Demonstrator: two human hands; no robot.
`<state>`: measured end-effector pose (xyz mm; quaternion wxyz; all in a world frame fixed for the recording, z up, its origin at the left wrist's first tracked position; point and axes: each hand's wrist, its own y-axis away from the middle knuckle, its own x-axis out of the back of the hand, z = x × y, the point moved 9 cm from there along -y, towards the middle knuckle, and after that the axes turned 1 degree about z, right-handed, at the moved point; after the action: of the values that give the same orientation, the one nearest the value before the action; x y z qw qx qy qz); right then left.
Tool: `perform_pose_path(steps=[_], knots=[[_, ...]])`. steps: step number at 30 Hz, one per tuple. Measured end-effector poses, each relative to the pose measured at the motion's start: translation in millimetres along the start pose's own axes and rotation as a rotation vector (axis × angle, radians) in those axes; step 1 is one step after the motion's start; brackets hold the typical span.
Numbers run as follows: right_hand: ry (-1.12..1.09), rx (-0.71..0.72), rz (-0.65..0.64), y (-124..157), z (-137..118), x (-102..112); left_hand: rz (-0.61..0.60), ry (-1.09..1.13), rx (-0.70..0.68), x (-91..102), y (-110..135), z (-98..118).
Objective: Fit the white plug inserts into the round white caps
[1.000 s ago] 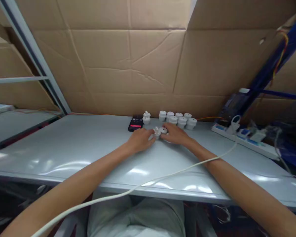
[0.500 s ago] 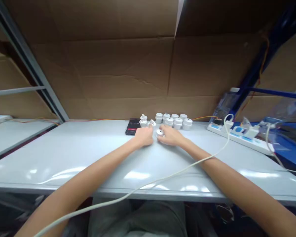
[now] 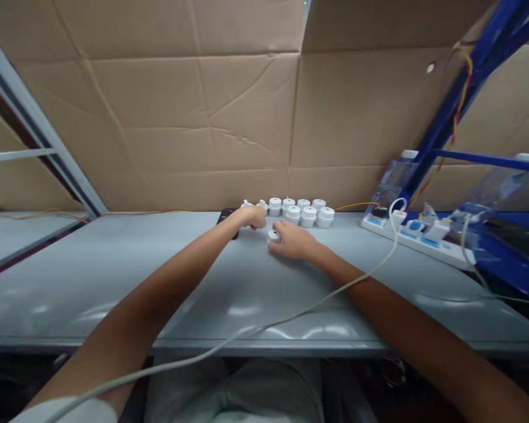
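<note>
My right hand [image 3: 294,241] is closed around a small white round capped container [image 3: 274,236] that rests on the table. My left hand [image 3: 254,218] has its fingers curled, just beyond and left of that container; whatever may be in its fingers is hidden. Close behind the left hand stand two white pieces with knobbed tops [image 3: 262,204], partly covered by the hand. Further right, several matching white round containers [image 3: 308,215] stand in two rows, each with a small dark spot on top. A dark phone [image 3: 224,215] lies partly behind my left forearm.
A white cable [image 3: 291,317] crosses over the table and my right forearm. At the right edge lies a white power strip [image 3: 423,242] with plugs, near a clear bottle [image 3: 390,182] and a blue shelf post [image 3: 441,111]. Cardboard [image 3: 194,117] walls the back.
The view has shifted, so the table things sit slightly further left. My left hand has moved away from the container, toward the knobbed pieces. My right hand keeps its hold.
</note>
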<state>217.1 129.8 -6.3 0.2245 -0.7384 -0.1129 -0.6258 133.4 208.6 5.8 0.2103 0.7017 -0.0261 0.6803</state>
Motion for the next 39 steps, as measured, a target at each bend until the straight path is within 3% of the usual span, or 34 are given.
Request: perform_pose_path(steps=[3,8,18,26,32,39], knots=[[0.003,0.019,0.006,1.8,-2.5,1.3,-0.123,-0.009,0.102,-1.0,1.8,-3.2],[0.018,0.041,0.019,3.9,-5.4,3.3,-0.122,-0.024,0.154,3.9,3.7,5.1],[-0.004,0.034,0.014,0.0,-1.9,-0.2,0.247,-0.158,0.104,38.1,-6.8,17.0],[-0.007,0.035,-0.001,0.0,0.1,0.6,0.323,-0.232,0.024,45.7,-8.8,26.0],[-0.033,0.035,-0.021,-0.5,4.8,3.7,0.36,-0.3,-0.05,37.2,30.0,25.3],[-0.062,0.061,-0.033,0.1,6.2,8.6,0.415,-0.321,-0.074,3.2,103.9,7.3]])
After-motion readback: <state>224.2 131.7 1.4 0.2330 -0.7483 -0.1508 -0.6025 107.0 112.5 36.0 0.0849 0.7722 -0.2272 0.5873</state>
